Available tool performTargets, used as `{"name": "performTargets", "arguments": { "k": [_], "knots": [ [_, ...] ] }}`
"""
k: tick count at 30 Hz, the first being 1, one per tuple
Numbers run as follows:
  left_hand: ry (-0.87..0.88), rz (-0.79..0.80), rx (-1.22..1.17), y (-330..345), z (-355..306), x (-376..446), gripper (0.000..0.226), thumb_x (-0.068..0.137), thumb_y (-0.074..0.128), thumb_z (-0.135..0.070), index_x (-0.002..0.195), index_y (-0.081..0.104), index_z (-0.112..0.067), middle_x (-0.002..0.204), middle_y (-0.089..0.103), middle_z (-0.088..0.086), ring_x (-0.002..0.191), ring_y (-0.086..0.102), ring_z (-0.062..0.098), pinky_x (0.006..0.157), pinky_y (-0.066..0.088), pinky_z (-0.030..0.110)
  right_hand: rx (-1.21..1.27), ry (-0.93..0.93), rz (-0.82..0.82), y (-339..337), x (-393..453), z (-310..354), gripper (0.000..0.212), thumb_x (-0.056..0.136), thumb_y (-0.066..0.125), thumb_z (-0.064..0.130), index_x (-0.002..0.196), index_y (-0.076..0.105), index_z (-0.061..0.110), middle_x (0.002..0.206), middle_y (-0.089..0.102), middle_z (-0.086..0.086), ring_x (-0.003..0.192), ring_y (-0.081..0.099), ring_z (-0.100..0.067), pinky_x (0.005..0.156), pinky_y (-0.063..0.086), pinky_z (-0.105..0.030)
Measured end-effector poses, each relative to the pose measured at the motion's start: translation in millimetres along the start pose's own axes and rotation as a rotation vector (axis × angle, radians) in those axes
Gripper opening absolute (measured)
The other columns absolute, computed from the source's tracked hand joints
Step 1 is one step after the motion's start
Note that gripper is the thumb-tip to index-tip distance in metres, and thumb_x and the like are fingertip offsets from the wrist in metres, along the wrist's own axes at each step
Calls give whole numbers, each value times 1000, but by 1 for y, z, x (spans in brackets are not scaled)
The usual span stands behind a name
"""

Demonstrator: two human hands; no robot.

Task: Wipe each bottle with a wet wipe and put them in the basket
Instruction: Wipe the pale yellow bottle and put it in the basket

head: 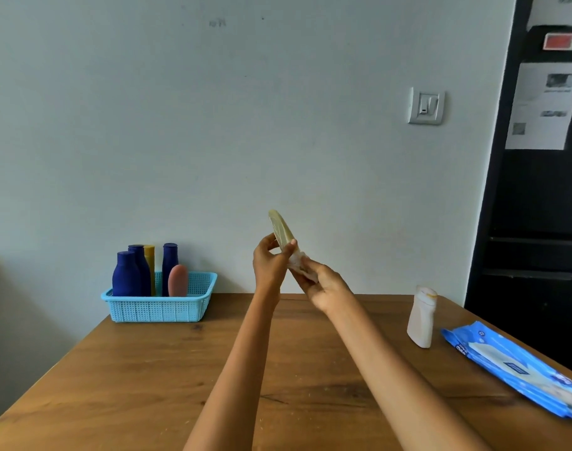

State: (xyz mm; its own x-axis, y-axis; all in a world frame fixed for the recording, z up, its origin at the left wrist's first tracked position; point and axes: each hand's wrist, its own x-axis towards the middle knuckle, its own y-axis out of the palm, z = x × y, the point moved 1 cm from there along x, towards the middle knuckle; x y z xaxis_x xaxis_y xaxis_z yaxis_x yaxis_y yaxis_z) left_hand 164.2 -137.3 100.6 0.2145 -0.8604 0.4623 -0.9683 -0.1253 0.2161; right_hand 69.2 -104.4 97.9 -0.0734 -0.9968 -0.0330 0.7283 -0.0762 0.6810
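Now, bottles in basket: five, upright in the blue basket [160, 309] at left of centre: three dark blue bottles [126, 275], one yellow bottle [150, 265], one pink bottle [177, 280]
Bottles outside: two (one in the hands, one standing)
Held bottle: cream bottle [280, 230], tilted, raised mid-frame above the surface [147, 369]
Left hand [270, 265]: fingers curled round the cream bottle
Right hand [325, 284]: grips a white wet wipe [297, 263] against the bottle's lower end
White bottle [421, 317]: upright, right side
Wipe pack [512, 366]: one, blue, lower right, just beside the white bottle
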Motion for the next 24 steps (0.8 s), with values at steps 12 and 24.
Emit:
{"name": "performTargets", "arguments": {
  "k": [12, 24],
  "knots": [
    [-162, 94, 11, 10, -4, -6, 49, 80, 74, -27, 118, 45, -11, 107, 61, 10, 96, 64, 24, 78, 56, 33, -767, -674, -82, -13, -3, 0, 31, 91, 60, 14, 122, 62, 15, 118, 66, 1, 107, 62, -13, 89, 51, -24],
    [-262, 417, -371, 1, -4, -7, 36, 89, 58, -1, 125, 54, -5, 103, 67, 12, 90, 67, 22, 83, 57, 32, -528, -635, -90, -21, 9, 18, 18, 89, 62, 10, 104, 66, 18, 106, 68, -6, 94, 66, -18, 73, 56, -25]
  ]
}}
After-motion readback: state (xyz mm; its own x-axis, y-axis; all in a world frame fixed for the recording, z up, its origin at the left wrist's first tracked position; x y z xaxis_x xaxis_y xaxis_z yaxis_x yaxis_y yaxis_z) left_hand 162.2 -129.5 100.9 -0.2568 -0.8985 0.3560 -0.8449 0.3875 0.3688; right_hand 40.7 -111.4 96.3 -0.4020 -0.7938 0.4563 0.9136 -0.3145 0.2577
